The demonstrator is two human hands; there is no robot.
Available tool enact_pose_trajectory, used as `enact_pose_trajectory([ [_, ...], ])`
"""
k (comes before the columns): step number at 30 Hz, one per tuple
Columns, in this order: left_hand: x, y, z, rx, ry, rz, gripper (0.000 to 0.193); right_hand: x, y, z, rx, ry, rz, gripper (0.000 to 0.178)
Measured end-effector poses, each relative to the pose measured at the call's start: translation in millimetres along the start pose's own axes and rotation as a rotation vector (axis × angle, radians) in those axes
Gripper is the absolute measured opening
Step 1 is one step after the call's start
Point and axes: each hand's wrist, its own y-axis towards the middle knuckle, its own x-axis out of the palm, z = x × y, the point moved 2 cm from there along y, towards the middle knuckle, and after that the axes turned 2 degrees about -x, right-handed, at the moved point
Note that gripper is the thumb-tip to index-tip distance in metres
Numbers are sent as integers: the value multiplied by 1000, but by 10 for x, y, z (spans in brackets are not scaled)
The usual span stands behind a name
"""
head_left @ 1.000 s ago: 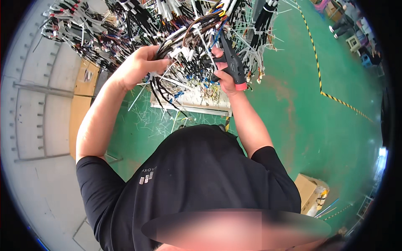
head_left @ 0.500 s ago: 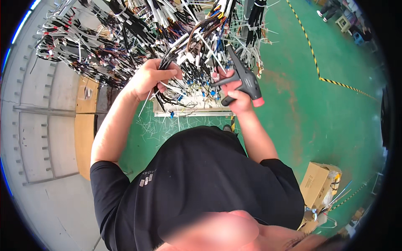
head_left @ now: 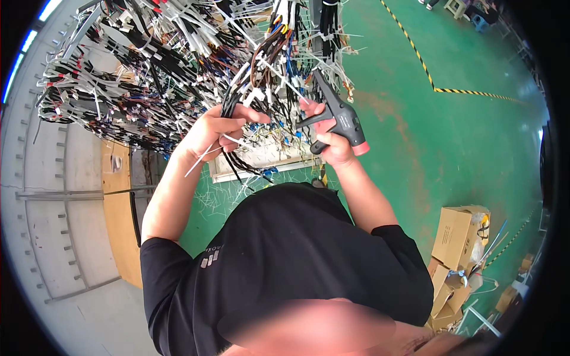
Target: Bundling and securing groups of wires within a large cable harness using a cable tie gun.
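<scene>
My left hand (head_left: 205, 133) is closed round a bundle of black wires (head_left: 229, 107), its index finger stretched out to the right. Loose black ends hang below that grip. A white cable tie (head_left: 200, 160) sticks out toward the lower left, beside the wrist. In my right hand (head_left: 337, 152) is a dark grey cable tie gun (head_left: 347, 123) with a red end cap. Its nose points up and away to the left, near the hanging wires and apart from the bundle in my left hand. Part of the gun's handle is hidden by my fingers.
Thick rows of wire harnesses (head_left: 160, 65) with white ties and connectors hang ahead and to the left. Below them is a pale tray (head_left: 285, 160), with tie offcuts (head_left: 217, 202) scattered on the green floor. Cardboard boxes (head_left: 454, 240) stand at the right.
The view has shifted, so the harnesses appear further left. My left hand has come slightly nearer with the wires, and its index finger is straighter. The gun stays in my right hand.
</scene>
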Motion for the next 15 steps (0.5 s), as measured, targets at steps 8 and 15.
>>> enact_pose_trajectory([
  [8,106,-115,81,51,-72,-20,28,84,335,131,-165,-2,-55,47],
  [15,189,-200,129,36,-95,40,29,-143,617,510,-178,-63,-52,55],
])
